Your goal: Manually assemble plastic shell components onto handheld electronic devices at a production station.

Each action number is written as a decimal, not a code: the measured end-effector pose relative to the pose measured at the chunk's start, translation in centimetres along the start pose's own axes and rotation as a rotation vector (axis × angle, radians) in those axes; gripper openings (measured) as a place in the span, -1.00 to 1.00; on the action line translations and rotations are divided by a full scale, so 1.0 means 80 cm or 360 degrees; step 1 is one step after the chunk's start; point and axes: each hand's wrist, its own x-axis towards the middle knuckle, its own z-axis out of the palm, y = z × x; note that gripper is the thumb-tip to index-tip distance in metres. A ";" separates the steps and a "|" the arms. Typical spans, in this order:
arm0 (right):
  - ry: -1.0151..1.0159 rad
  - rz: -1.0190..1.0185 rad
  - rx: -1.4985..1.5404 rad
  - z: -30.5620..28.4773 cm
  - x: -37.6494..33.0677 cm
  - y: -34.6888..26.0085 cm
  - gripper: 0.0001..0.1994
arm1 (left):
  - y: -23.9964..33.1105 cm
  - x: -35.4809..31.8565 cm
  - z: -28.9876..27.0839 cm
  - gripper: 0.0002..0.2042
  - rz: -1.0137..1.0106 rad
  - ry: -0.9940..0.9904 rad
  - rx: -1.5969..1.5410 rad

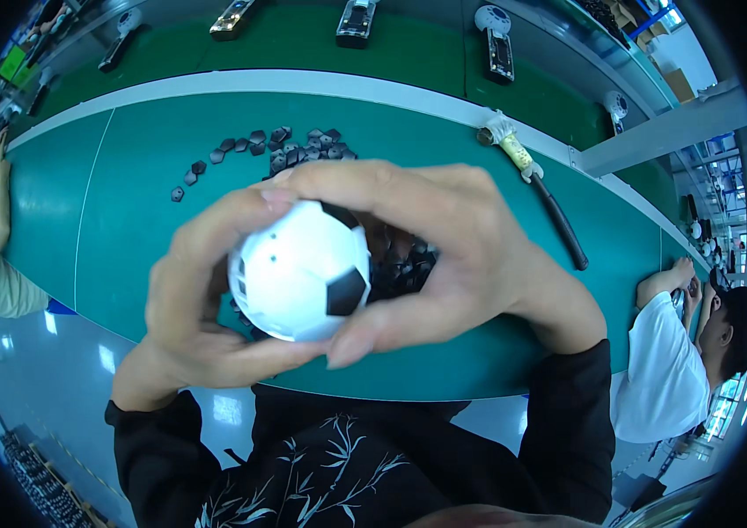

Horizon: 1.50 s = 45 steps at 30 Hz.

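Both my hands hold a small white plastic soccer ball (290, 273) with black patches, raised above the green table. My left hand (188, 290) wraps round its left side, thumb and fingers curved along the shell. From the right, my right hand (452, 238) reaches over the top and under the lower edge, fingers pressed to the ball. Two small dark holes show on its white upper left face. Behind my hands lies a pile of black pentagon pieces (312, 150), partly hidden. More dark pieces (408, 264) show through the gap inside my right hand.
Several loose black pentagons (200, 167) trail left of the pile. A hammer (532, 172) with a wrapped head and black handle lies at the far right. Co-workers sit at the table's left (3, 255) and right (668, 361) ends. A white ledge (259, 82) edges the table's far side.
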 end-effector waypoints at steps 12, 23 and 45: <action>-0.0581 0.0851 -0.0962 -0.041 -0.024 0.058 -0.78 | -0.007 0.024 -0.068 -0.16 -0.0229 0.0633 -0.0768; -0.0750 0.0756 -0.0637 -0.033 -0.038 0.053 -0.86 | -0.009 0.044 0.011 -0.46 -0.0897 0.0729 -0.1526; 0.0098 0.1163 0.0919 -0.034 -0.005 -0.044 -0.90 | 0.013 0.025 0.078 -0.63 -0.1200 0.0859 -0.1258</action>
